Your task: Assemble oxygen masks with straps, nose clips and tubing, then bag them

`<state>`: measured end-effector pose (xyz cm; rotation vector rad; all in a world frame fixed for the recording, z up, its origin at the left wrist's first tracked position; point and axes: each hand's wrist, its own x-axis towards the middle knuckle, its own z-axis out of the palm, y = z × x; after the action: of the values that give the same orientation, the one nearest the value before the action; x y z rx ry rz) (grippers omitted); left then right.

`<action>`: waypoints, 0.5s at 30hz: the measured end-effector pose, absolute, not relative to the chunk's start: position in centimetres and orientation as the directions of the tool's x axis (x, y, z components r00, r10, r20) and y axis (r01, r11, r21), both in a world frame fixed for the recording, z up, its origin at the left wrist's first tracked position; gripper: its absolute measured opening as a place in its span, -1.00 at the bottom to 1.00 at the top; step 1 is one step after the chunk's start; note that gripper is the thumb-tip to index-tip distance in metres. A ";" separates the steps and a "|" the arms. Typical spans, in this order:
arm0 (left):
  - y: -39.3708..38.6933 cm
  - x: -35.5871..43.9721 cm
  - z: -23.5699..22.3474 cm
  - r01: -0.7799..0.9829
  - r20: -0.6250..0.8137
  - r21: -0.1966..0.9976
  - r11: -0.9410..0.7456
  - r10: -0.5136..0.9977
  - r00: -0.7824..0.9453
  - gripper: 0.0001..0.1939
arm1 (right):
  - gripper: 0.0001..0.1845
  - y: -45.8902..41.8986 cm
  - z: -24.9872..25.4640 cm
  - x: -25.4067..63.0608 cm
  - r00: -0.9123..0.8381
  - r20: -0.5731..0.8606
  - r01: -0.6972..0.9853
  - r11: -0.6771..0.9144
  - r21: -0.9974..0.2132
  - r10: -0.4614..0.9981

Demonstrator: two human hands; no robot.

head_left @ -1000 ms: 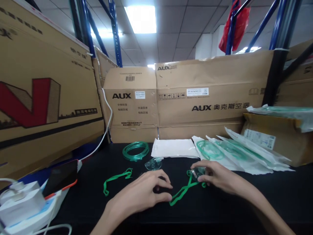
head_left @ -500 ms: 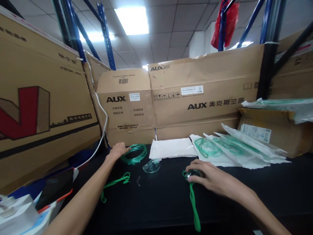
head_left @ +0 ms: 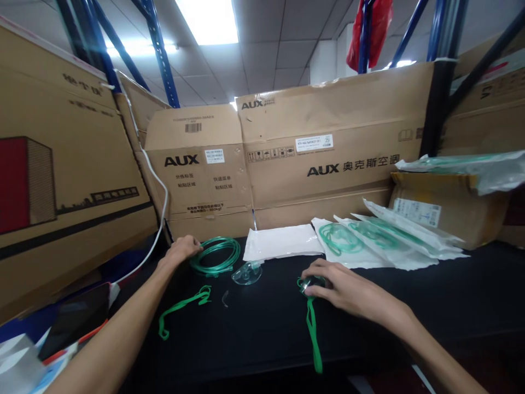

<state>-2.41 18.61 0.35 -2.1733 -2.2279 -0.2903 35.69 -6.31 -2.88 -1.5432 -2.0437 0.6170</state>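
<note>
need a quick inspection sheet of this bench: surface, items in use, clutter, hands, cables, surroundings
surface: black work surface, items spread over it
items in use: coiled green tubing, clear mask, loose green strap, white packet, clear packs with green tubing
clutter: phone and white plug block at left; small thin curl, unidentifiable
left hand: at the coil's left edge, grip unclear
right hand: fingers closed on a mostly hidden clear part, second green strap trailing from it
cables: white cable running down to the phone
surroundings: cardboard panels, blue rack posts, red bag
</note>
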 end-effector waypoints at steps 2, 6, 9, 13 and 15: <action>18.2 -2.1 1.4 0.992 0.105 0.119 0.039 0.993 -0.052 -0.72 | -0.60 -6.4 -2.8 35.7 -0.239 0.120 0.732 0.260 -0.629 0.963; 17.3 -1.3 3.8 0.991 0.057 0.124 0.055 0.996 -0.062 -0.74 | -0.59 -6.5 -2.6 35.6 -0.239 0.123 0.730 0.261 -0.631 0.963; 16.6 -0.7 5.5 0.987 0.085 0.160 0.021 0.996 -0.035 -0.74 | -0.58 -6.4 -2.7 35.7 -0.234 0.121 0.734 0.256 -0.629 0.965; 14.7 0.2 8.2 0.970 0.238 0.235 -0.065 0.971 0.007 -0.72 | -0.58 -6.3 -2.9 35.8 -0.236 0.118 0.733 0.257 -0.630 0.964; 13.1 0.7 9.8 0.957 0.368 0.265 -0.115 0.930 0.010 -0.72 | -0.58 -6.3 -2.9 35.8 -0.235 0.114 0.736 0.254 -0.628 0.965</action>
<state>0.68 13.07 9.76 -2.1887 -2.0486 -0.7128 35.78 -6.35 -2.87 -1.5410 -2.0467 0.6271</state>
